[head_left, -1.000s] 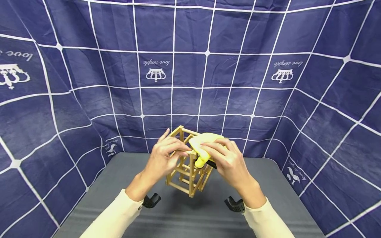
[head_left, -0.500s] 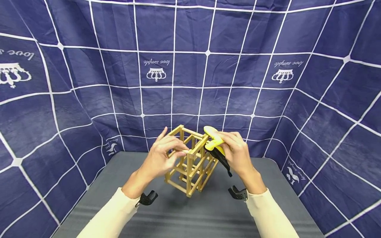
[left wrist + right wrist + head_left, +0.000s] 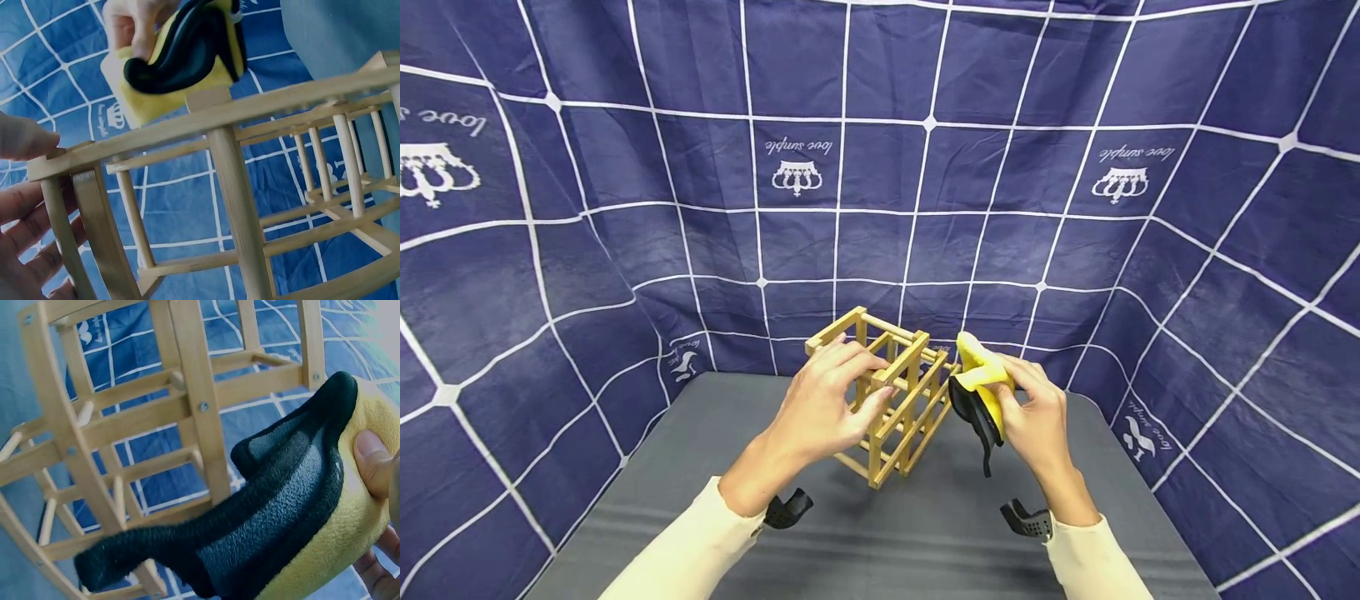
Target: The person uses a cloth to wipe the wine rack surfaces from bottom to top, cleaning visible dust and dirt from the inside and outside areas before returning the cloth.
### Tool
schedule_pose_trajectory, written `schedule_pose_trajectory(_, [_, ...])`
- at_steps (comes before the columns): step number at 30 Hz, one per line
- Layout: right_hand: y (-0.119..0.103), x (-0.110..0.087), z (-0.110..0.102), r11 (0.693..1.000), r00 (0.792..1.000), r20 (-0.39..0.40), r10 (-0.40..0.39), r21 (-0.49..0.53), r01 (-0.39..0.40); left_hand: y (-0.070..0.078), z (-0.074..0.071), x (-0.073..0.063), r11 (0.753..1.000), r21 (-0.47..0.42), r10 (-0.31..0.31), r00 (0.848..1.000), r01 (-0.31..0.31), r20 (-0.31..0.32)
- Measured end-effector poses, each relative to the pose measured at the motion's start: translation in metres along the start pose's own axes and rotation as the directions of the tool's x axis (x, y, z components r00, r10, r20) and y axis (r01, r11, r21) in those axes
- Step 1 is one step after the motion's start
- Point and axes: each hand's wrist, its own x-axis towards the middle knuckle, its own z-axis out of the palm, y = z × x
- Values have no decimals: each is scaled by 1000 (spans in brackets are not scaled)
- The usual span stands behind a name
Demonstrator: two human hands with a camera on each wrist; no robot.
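Note:
A small light-wood rack (image 3: 904, 360) of posts and rungs stands tilted in the head view. My left hand (image 3: 831, 400) holds its near top corner, with the thumb (image 3: 28, 137) on the end of the rail and fingers behind the posts in the left wrist view. To the right of the rack, apart from it, my right hand (image 3: 1033, 408) pinches a folded yellow and black cloth (image 3: 988, 375). The cloth's black, fuzzy edge (image 3: 275, 481) hangs down in a strip in the right wrist view. Part of the right hand is outside that view.
A grey tabletop (image 3: 895, 550) lies under the rack and both forearms. Dark blue fabric (image 3: 880, 167) with white grid lines hangs behind and at both sides. Black wrist mounts (image 3: 788, 508) stick out below the wrists.
My right hand has drawn the cloth off the rack's top rail, rightward and toward me; its black strip now hangs free. The left hand has shifted slightly right and its fingers have spread around the corner.

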Motion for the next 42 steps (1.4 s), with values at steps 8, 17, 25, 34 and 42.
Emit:
schedule_pose_trajectory(8, [15, -32, -15, 998, 998, -5, 60, 1, -60, -17, -11, -9, 999, -34, -15, 1000, 15, 1])
schedule_pose_trajectory(17, [26, -47, -26, 999, 999, 25, 36, -3, -36, -45, -18, -9, 995, -71, -75, 997, 75, 3])
schedule_pose_trajectory(25, [33, -60, -24, 997, 986, 163, 31, 58, -41, -67, -6, -7, 989, -113, -107, 988, 94, -114])
schedule_pose_trajectory(34, [26, -68, -8, 993, 954, 291, -73, 113, 41, -83, 9, -11, 975, -149, -194, 961, 166, -197])
schedule_pose_trajectory(42, [22, -75, 2, 994, 932, 347, -102, 77, 80, -85, 16, -37, 924, -234, -343, 928, 304, -147])
